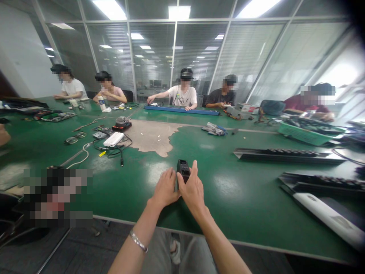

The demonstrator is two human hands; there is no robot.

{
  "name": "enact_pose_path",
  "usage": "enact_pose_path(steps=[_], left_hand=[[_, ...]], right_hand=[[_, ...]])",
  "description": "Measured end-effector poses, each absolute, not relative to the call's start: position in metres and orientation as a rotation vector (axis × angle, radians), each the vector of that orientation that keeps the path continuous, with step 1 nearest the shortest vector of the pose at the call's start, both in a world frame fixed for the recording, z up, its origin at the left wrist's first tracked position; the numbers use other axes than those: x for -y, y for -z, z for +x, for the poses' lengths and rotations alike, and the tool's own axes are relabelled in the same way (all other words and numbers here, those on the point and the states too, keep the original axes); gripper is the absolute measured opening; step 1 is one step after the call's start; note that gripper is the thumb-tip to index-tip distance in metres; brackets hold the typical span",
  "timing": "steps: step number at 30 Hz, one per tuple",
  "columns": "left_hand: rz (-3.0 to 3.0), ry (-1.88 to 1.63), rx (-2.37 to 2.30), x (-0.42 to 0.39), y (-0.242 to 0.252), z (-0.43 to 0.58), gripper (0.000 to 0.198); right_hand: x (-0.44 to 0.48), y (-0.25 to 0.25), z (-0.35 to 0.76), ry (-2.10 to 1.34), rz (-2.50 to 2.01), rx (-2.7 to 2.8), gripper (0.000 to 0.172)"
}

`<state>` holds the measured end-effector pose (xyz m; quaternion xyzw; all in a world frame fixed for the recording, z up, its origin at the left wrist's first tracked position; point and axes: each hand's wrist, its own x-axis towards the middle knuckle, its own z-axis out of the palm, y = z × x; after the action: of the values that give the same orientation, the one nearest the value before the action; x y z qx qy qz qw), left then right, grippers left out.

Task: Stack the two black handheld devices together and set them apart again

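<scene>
A small black box-like device (183, 169) stands on the green table (234, 198) just in front of me. My left hand (165, 189) presses against its left side with the fingers curled round it. My right hand (193, 187) holds its right side, the index finger stretched up along the device's edge. A silver bracelet (138, 241) sits on my left wrist. The lower part of the device is hidden behind my hands.
Long black power strips (288, 155) and a white one (327, 215) lie at the right. A white box with cables (113, 139) lies left of centre by a worn bare patch (151, 137). Several people sit along the far side, one at a blue strip (182, 110).
</scene>
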<state>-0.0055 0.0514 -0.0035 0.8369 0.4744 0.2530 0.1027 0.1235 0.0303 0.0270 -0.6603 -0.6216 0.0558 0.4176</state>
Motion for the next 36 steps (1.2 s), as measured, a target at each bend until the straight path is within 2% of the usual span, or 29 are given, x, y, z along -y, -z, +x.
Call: enact_pose_path(steps=[6,12,15,20,23,27,33,36], left_hand=[[2.390,-0.747,-1.439,-0.054,0.009,-0.006,0.079],[2.355,-0.756,-1.451,-0.054,0.009,-0.006,0.076],[2.377,-0.751,-1.463,-0.054,0.009,-0.005,0.081],[2.399,-0.738,-1.473,-0.055,0.011,-0.005,0.096],[2.416,-0.741,-1.467,-0.055,0.011,-0.005,0.093],[2.446,-0.722,-1.457,-0.055,0.009,-0.005,0.082],[2.449,-0.700,-1.478,-0.055,0.010,-0.004,0.074],[2.448,-0.694,-1.481,-0.055,0.010,-0.004,0.073]], right_hand=[[-0.028,-0.021,0.125,-0.137,-1.664,1.596,0.084],[-0.021,-0.016,0.128,-0.143,-1.693,1.640,0.089],[-0.022,-0.015,0.135,-0.120,-1.686,1.622,0.091],[-0.030,-0.006,0.146,-0.155,-1.448,1.544,0.066],[-0.031,0.002,0.146,-0.244,-1.389,1.479,0.065],[-0.027,0.008,0.142,-0.241,-1.419,1.503,0.072],[-0.026,0.010,0.139,-0.147,-1.502,1.532,0.099],[-0.029,0.013,0.139,-0.138,-1.496,1.549,0.101]])
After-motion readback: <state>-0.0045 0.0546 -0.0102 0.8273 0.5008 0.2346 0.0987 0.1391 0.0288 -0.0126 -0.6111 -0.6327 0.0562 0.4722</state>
